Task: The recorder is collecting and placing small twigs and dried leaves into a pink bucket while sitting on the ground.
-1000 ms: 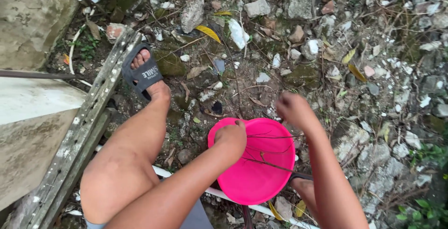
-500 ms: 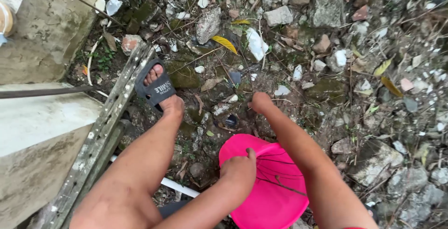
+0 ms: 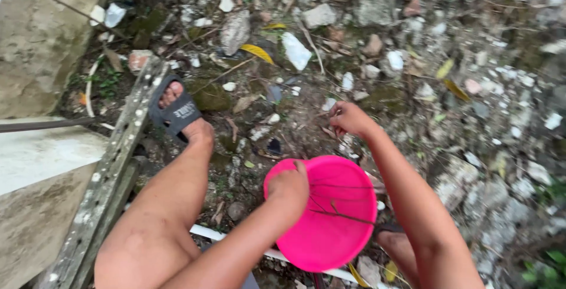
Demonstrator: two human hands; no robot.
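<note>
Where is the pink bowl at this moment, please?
In the head view, the pink bowl sits low at centre, on the stony ground between the person's legs, with the left hand gripping its left rim.

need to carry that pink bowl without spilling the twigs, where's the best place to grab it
Probably by the rim. The pink bowl lies mouth up and nearly level, with thin twigs across its inside, so a pinch over the edge from the side keeps it flat. The left hand already grips the near-left rim; the right hand, now over the rubble, could take the opposite edge.
</note>
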